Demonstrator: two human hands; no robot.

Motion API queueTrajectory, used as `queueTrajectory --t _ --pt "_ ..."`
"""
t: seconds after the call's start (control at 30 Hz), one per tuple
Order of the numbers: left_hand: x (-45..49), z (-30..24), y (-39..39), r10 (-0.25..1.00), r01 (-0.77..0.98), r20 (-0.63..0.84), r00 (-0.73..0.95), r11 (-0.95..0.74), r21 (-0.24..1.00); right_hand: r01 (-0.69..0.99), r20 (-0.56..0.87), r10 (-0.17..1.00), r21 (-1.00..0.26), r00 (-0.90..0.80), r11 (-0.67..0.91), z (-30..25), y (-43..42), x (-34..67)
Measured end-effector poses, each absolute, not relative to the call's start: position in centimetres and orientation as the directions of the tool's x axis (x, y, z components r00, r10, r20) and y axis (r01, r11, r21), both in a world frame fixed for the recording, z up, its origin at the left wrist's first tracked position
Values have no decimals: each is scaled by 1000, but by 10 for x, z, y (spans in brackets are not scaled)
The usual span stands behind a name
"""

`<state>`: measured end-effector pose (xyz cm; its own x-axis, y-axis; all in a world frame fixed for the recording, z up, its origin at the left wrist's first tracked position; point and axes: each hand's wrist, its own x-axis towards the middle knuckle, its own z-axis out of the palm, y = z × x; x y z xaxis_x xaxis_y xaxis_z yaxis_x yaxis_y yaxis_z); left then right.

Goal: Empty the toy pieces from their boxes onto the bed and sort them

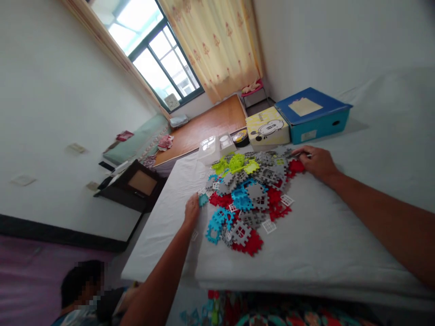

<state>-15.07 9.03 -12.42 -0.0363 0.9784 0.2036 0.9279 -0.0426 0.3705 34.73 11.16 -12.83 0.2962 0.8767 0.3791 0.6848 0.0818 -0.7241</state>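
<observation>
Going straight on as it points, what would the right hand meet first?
The right hand would probably meet the nearest gray notched plastic piece first; depth there is unclear.

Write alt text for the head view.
A person's left hand and right hand flank a heap of blue, red, grey and lime notched pieces on a white sheet; beyond stand a yellow box and a blue box.
</observation>
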Motion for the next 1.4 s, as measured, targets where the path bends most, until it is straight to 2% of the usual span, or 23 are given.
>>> queueTrajectory --t 0.07,0.2,0.3,0.37,0.43,0.53,0.6,0.7,0.77,0.87,1.0,1.1,1.17,1.23,1.27,1.33,1.4 --pt "-120 -123 111 975 894 219 -21 -79 441 685 392 866 -724 310 82 -130 112 353" --pt "-54 -110 136 972 713 234 -25 -147 685 679 390 855 -731 342 61 -132 115 359" --pt "-12 -85 137 957 628 280 75 -264 732 686 370 868 -726 332 47 -131 117 358" --pt "0 -63 126 929 595 333 159 -359 719 690 361 872 -723 329 39 -131 116 357" --pt "-3 -45 102 881 596 391 265 -468 652 684 369 864 -728 343 39 -131 115 357" --pt "-28 -39 46 784 632 390 483 -620 464 665 398 838 -744 373 57 -130 114 357" --pt "-46 -49 8 681 626 292 672 -733 266 661 404 833 -748 379 61 -130 115 355" --pt "-53 -70 -27 451 450 91 888 -892 36 702 425 826 -710 370 51 -132 120 350" --pt "-45 -79 -30 339 339 14 941 -940 -25 747 435 835 -664 336 46 -136 125 346" --pt "-26 -84 -12 291 293 33 956 -953 -74 787 383 893 -615 238 54 -141 128 339" --pt "5 -82 18 305 316 106 946 -943 -107 750 378 923 -630 70 201 -141 122 328" --pt "30 -70 35 360 378 172 917 -922 -81 662 425 905 -685 25 304 -135 114 322" --pt "39 -59 54 419 435 240 876 -900 -15 618 418 906 -730 67 292 -131 110 322" --pt "34 -50 87 497 491 333 802 -864 108 585 409 904 -766 125 266 -128 108 322" --pt "26 -48 109 566 536 389 727 -822 194 579 410 899 -774 153 255 -127 108 322" --pt "0 -51 160 755 658 485 442 -640 397 591 424 884 -771 197 238 -127 110 322" --pt "-28 -62 210 913 787 360 194 -363 499 614 424 880 -759 215 216 -129 112 322"
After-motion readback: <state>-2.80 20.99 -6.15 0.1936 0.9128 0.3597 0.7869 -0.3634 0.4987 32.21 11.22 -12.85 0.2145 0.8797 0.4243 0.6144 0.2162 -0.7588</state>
